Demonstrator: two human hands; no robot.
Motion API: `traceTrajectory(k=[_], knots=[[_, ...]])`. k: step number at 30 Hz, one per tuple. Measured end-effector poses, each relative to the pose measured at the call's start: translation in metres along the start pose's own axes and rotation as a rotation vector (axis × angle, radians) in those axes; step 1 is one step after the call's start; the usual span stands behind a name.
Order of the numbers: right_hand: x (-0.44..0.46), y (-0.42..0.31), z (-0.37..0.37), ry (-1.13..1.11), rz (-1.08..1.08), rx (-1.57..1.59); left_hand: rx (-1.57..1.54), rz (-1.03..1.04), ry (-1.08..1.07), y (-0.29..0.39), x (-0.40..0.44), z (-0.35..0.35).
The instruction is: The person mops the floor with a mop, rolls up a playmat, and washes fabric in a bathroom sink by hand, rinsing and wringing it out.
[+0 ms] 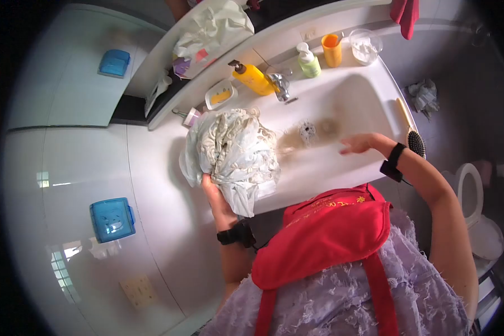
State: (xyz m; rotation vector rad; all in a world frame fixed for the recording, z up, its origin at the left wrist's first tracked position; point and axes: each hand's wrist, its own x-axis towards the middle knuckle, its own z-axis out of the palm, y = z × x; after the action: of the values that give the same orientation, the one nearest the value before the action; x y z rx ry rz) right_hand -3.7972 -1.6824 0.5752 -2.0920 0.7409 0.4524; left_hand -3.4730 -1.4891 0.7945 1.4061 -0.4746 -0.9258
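A crumpled bundle of whitish cloth (238, 148), with twisted, ruffled folds on top, is at the left end of the sink. My left hand (214, 196) supports it from the near side, the fingers mostly hidden under the folds. Over the right part of the white sink (358, 106) is my right hand (361, 144), holding nothing, its fingers loosely stretched to the left and slightly blurred. Between the hands, the drain (307, 131) sits in the basin with brownish marks around it. The faucet (280, 87) stands at the back rim.
Along the back ledge stand a soap dish (220, 94), a yellow pump bottle (253, 78), a green pump bottle (309, 63), an orange cup (331, 51) and a clear bowl (365, 47). A hairbrush (413, 134) lies on the right rim. A toilet (473, 207) is at the right.
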Motion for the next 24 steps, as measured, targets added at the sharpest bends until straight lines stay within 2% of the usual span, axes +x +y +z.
traceTrajectory(k=[2,4,5,7,10,13,16,19,24], knots=[[0.026,-0.031,-0.042,0.249,-0.061,0.365,-0.007,0.000,-0.026,0.006,0.001,0.005],[0.052,-0.053,-0.081,0.422,-0.149,0.971,-0.044,-0.054,-0.036,0.014,-0.005,0.015],[0.055,-0.076,-0.105,0.464,-0.203,1.364,-0.060,-0.083,-0.041,0.016,-0.007,0.016],[0.092,-0.083,-0.137,0.538,-0.190,1.788,-0.062,-0.059,-0.037,0.015,-0.009,0.016],[0.126,-0.090,-0.171,0.548,-0.220,1.912,0.037,0.022,-0.062,0.008,-0.002,0.000],[0.171,-0.075,-0.186,0.548,-0.162,1.938,0.109,0.078,-0.072,0.002,0.005,-0.011],[0.173,-0.063,-0.191,0.487,-0.348,1.901,0.018,-0.010,-0.011,0.008,0.002,0.000],[0.115,-0.122,-0.217,0.726,0.179,2.052,-0.028,-0.058,0.020,0.012,-0.002,0.005],[0.093,-0.129,-0.216,0.587,0.038,1.794,0.004,-0.076,0.055,0.016,0.006,0.000]])
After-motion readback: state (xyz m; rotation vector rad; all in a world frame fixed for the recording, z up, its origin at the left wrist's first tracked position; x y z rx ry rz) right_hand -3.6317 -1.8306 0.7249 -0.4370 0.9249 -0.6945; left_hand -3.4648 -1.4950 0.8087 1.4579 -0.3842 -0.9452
